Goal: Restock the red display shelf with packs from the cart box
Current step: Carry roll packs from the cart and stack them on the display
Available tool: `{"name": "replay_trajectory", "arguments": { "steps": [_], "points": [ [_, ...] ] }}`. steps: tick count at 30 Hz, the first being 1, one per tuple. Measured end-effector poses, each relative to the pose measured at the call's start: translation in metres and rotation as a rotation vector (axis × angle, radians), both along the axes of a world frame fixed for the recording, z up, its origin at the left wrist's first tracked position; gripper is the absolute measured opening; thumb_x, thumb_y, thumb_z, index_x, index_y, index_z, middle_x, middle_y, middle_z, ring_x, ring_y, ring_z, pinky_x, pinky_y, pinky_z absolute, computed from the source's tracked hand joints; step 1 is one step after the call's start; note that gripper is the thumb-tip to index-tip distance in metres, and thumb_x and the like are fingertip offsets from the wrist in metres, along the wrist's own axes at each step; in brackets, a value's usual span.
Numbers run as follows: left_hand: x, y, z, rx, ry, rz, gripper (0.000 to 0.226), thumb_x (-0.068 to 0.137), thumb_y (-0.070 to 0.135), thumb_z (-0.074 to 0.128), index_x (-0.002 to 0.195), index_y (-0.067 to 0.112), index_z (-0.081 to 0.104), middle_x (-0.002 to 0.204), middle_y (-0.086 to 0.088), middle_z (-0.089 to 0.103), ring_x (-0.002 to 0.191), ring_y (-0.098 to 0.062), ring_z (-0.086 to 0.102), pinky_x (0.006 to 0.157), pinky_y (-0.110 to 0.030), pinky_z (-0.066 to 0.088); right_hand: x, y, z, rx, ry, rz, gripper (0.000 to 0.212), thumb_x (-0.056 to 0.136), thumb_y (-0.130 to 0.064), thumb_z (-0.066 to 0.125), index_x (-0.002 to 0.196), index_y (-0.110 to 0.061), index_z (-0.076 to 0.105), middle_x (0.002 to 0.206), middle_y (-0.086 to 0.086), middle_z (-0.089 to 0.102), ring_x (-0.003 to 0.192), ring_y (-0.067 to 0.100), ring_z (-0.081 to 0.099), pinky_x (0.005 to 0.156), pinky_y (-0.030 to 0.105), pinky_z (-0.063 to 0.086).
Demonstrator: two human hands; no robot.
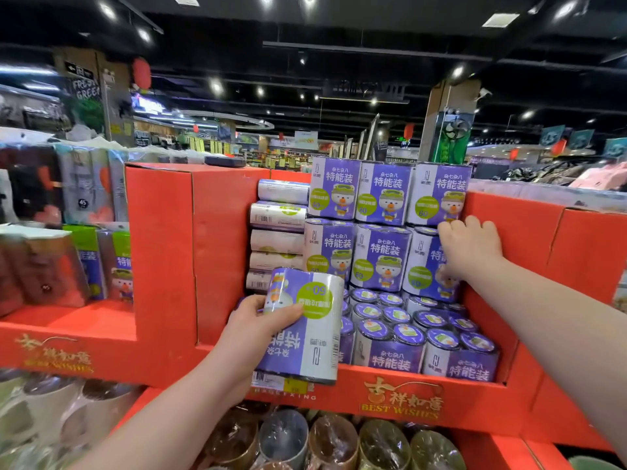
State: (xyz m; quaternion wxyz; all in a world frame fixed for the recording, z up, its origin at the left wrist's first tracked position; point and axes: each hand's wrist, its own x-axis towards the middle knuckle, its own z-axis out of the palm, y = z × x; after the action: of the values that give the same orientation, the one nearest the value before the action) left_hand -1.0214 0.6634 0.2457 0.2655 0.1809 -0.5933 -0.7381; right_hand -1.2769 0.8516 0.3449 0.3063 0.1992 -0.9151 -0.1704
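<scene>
The left hand (261,329) is wrapped around a purple-and-white pack (303,325), thumb across its front, holding it upside down in front of the red display shelf (163,252) and just above the shelf's front lip. To the right of that hand, a low row of packs (424,347) stands on the shelf floor behind the lip, round tops showing. Further back and up, the right hand (470,247) lies flat with fingers spread against the right-most pack of the stacked tiers (383,228), apparently steadying it; it grips nothing, though the palm side is hidden, so how firmly it presses cannot be told. Left of the tiers, just behind the carried pack, a column of packs lying on their sides (276,237) fills the gap against the red partition. The cart box is out of view. To do this step well, the pack should probably be turned upright so its print reads like its neighbours', then set squarely into the front row's open left corner, while the right hand keeps bracing the stack against toppling.
</scene>
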Motion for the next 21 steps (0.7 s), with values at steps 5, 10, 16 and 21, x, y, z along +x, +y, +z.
{"name": "replay_trajectory", "arguments": {
  "steps": [5, 10, 16, 21],
  "points": [
    [-0.008, -0.004, 0.001, 0.008, -0.013, 0.019, 0.048, 0.069, 0.023, 0.082, 0.108, 0.007, 0.058, 0.101, -0.017, 0.072, 0.080, -0.030, 0.072, 0.070, -0.039, 0.057, -0.005, -0.002, -0.014, -0.018, 0.074, 0.003, 0.066, 0.071, -0.048, 0.073, 0.121, -0.019, 0.041, 0.122, 0.001, 0.054, 0.112, 0.023, 0.053, 0.091, 0.034, 0.039],
    [-0.020, -0.002, 0.009, 0.074, -0.020, -0.024, 0.066, 0.067, 0.034, 0.082, 0.121, 0.005, 0.057, 0.105, -0.014, 0.072, 0.083, -0.027, 0.072, 0.064, -0.033, 0.057, 0.021, -0.016, -0.011, -0.221, -0.129, 0.446, 0.086, 0.078, -0.043, 0.071, 0.147, -0.019, 0.026, 0.152, 0.009, 0.028, 0.138, 0.029, 0.031, 0.109, 0.042, 0.032],
    [-0.033, 0.010, 0.033, 0.197, -0.013, -0.162, 0.035, 0.093, 0.035, 0.057, 0.113, 0.008, 0.066, 0.097, -0.007, 0.075, 0.074, -0.018, 0.071, 0.056, -0.024, 0.054, 0.086, -0.032, -0.030, 0.073, 0.062, 1.199, 0.091, 0.059, -0.041, 0.081, 0.137, -0.019, 0.038, 0.138, 0.009, 0.049, 0.122, 0.028, 0.053, 0.094, 0.041, 0.046],
    [-0.039, 0.012, 0.042, 0.007, -0.066, -0.049, 0.046, 0.096, 0.055, 0.038, 0.096, 0.018, 0.065, 0.076, -0.002, 0.068, 0.065, -0.018, 0.060, 0.056, -0.027, 0.045, 0.091, -0.037, -0.032, -0.547, -0.430, 1.133, 0.049, 0.074, -0.030, 0.076, 0.115, -0.033, 0.048, 0.110, -0.005, 0.064, 0.105, 0.014, 0.060, 0.087, 0.026, 0.046]
  ]
}}
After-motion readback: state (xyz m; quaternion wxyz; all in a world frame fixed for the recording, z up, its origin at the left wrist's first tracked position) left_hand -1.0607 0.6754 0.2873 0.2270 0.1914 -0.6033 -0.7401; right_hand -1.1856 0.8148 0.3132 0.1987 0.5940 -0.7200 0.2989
